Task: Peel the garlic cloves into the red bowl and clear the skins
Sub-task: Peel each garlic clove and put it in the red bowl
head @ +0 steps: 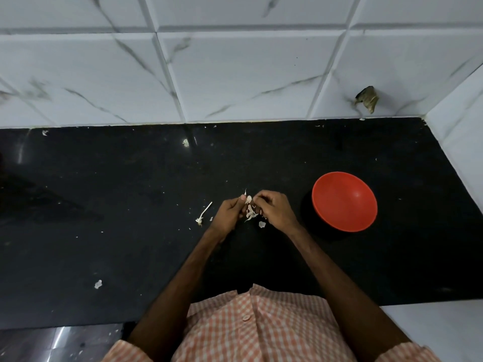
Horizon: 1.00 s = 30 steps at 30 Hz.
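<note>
Over the middle of the black counter (pixel 130 205), my left hand (pixel 230 214) and my right hand (pixel 274 209) meet, both pinching a garlic clove (pixel 249 199) between their fingertips. Pale papery skins (pixel 251 214) hang below the clove between the two hands. The red bowl (pixel 344 201) stands to the right of my right hand, a short gap away, and nothing shows inside it. A bare garlic stem (pixel 204 214) lies on the counter just left of my left hand.
Small skin scraps lie on the counter, one (pixel 262 224) under my right wrist and one (pixel 98 284) at the front left. A white tiled wall (pixel 235 74) backs the counter and turns the corner at the right. A brownish scrap (pixel 367 99) hangs on the wall.
</note>
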Available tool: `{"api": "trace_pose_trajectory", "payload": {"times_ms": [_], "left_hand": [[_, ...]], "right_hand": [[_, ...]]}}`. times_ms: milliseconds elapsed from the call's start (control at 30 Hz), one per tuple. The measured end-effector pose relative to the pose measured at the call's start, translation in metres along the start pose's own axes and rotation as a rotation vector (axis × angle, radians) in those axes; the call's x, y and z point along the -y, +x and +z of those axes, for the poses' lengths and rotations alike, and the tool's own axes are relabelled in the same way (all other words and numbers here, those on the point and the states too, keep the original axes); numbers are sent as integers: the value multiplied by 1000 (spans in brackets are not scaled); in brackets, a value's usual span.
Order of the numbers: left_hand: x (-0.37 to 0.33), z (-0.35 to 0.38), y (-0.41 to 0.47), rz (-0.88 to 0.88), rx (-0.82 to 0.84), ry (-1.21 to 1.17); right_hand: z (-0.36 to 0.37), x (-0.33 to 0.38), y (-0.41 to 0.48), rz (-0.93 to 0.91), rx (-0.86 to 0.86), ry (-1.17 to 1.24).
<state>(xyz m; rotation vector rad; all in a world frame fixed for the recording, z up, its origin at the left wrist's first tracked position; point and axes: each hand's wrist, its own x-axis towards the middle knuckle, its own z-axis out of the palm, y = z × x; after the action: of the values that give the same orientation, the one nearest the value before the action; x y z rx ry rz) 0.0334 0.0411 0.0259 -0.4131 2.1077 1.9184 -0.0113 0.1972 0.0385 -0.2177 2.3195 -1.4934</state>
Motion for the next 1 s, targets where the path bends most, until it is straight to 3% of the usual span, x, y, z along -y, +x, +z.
{"api": "trace_pose_trajectory", "payload": {"times_ms": [200,400,533,667,1000], "left_hand": [[3,3,2,-4,-25,6],[9,7,6,-1,-66,53],[8,8,7,61,-60,251],[6,6,8,89,-32,439],[6,5,6,96,1,480]], "right_hand": [[4,5,0,2,-11,14],[4,5,0,-123,-3,-225],[7,-1,4,-148,-36,-346],[5,-2,8,-137,55,-385],[7,-7,9,-170,-4,-403]]}}
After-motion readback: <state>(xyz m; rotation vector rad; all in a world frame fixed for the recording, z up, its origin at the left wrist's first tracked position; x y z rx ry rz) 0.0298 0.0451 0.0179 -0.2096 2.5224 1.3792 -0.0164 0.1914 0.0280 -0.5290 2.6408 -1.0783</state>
